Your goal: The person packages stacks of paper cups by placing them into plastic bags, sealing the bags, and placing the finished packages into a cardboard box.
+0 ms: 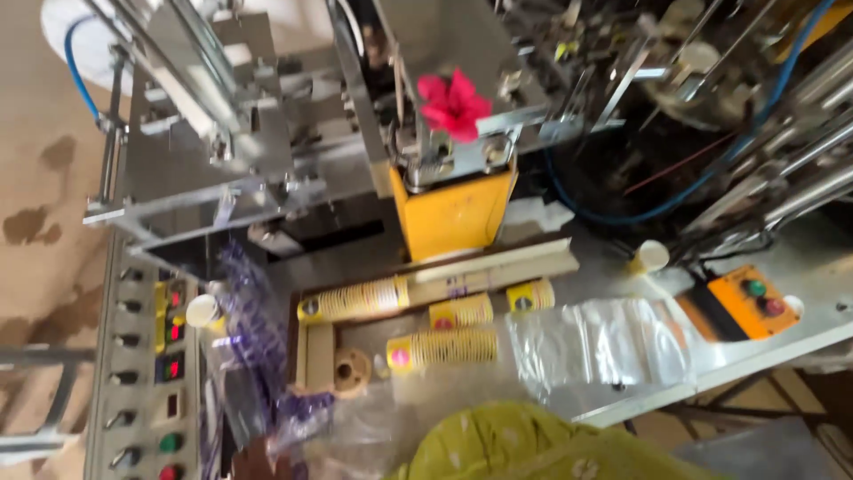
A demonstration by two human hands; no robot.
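Hands: neither shows in view (grip unknowable).
Cup stacks (444, 348): lying below yellow guard (453, 213).
Risk: stacks may roll, being unrestrained.

Four stacks of yellow paper cups (355, 300), two loose cups (650, 256).
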